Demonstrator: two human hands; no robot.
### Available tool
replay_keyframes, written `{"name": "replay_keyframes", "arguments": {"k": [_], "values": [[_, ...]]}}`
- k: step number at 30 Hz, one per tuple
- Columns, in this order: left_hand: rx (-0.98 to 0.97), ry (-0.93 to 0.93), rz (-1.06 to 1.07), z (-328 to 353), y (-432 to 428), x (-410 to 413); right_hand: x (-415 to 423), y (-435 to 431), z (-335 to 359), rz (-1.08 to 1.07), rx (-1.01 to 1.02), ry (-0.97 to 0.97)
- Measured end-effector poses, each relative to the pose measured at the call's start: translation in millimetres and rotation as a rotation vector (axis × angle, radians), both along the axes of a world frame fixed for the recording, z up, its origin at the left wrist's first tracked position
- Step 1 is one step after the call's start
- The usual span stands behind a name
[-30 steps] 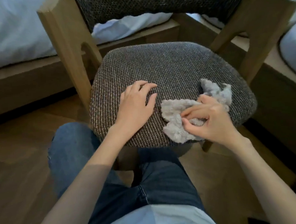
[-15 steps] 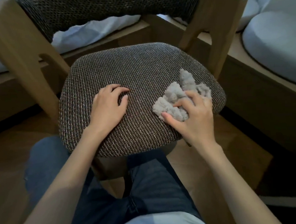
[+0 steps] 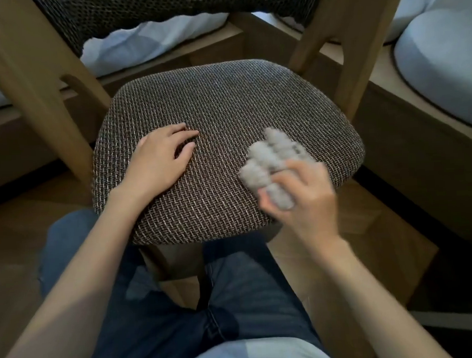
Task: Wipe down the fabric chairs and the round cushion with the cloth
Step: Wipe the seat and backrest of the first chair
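Note:
A wooden chair with a brown woven fabric seat [image 3: 225, 105] stands right in front of me. My left hand [image 3: 162, 158] rests flat on the seat's left front part, fingers loosely bent. My right hand [image 3: 304, 191] grips a bunched fluffy grey cloth [image 3: 269, 160] on the seat's right front part; hand and cloth are blurred by motion. A pale round cushion [image 3: 445, 69] lies on the wooden platform at the right edge, partly cut off.
The chair's woven backrest [image 3: 165, 7] and wooden posts [image 3: 33, 88] rise behind the seat. White bedding [image 3: 151, 43] lies on a low wooden platform beyond. My knees in blue jeans [image 3: 181, 313] are under the seat's front edge, above a wooden floor.
My right hand bunched the spread cloth into a wad and drew it toward the seat's right front. The left hand stayed on the seat. The view shifted right, showing the round cushion.

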State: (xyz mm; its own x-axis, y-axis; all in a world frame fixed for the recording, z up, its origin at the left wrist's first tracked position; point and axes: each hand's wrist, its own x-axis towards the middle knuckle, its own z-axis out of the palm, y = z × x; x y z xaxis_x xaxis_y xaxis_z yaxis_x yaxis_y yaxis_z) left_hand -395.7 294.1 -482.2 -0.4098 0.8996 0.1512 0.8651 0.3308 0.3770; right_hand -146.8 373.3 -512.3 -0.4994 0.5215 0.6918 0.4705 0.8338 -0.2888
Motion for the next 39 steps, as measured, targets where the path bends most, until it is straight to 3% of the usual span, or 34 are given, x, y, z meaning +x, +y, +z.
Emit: {"name": "replay_keyframes", "arguments": {"k": [3,6,9,12,15,19,23,28,30,36,39], "values": [[-0.007,0.038,0.030,-1.1,2.5,0.9,19.1,41.0,9.2,-0.276,-0.168,0.056],[-0.019,0.090,0.090,-1.6,5.6,-3.8,-2.9,35.6,16.8,-0.337,-0.264,0.075],[-0.038,0.092,0.186,-1.4,3.1,-17.7,-52.1,-12.9,14.0,-0.135,-0.198,-0.017],[-0.032,0.094,0.183,-1.7,-2.7,-26.7,-89.6,-58.3,12.2,0.140,-0.204,0.024],[-0.032,0.066,0.171,-0.5,-6.7,-30.3,-92.8,-51.1,14.1,0.253,-0.201,-0.047],[-0.046,0.092,0.175,-0.3,-7.0,-28.9,-67.3,28.7,25.7,-0.026,-0.162,-0.244],[-0.033,0.090,0.198,-0.5,-6.2,-26.0,-85.3,62.6,33.8,-0.245,-0.264,-0.259],[-0.041,0.061,0.203,-1.0,-5.7,-28.4,-127.1,-26.3,27.1,0.224,-0.281,-0.223],[-0.043,0.059,0.193,-1.9,-5.7,-30.0,-118.2,-18.9,31.9,0.280,-0.314,-0.233],[-0.129,0.126,0.166,-4.2,4.1,-28.6,-71.6,99.3,41.1,-0.213,-0.238,-0.324],[-0.196,0.129,0.132,-3.8,19.5,-22.2,-69.6,101.4,38.8,-0.261,-0.239,-0.325]]}}
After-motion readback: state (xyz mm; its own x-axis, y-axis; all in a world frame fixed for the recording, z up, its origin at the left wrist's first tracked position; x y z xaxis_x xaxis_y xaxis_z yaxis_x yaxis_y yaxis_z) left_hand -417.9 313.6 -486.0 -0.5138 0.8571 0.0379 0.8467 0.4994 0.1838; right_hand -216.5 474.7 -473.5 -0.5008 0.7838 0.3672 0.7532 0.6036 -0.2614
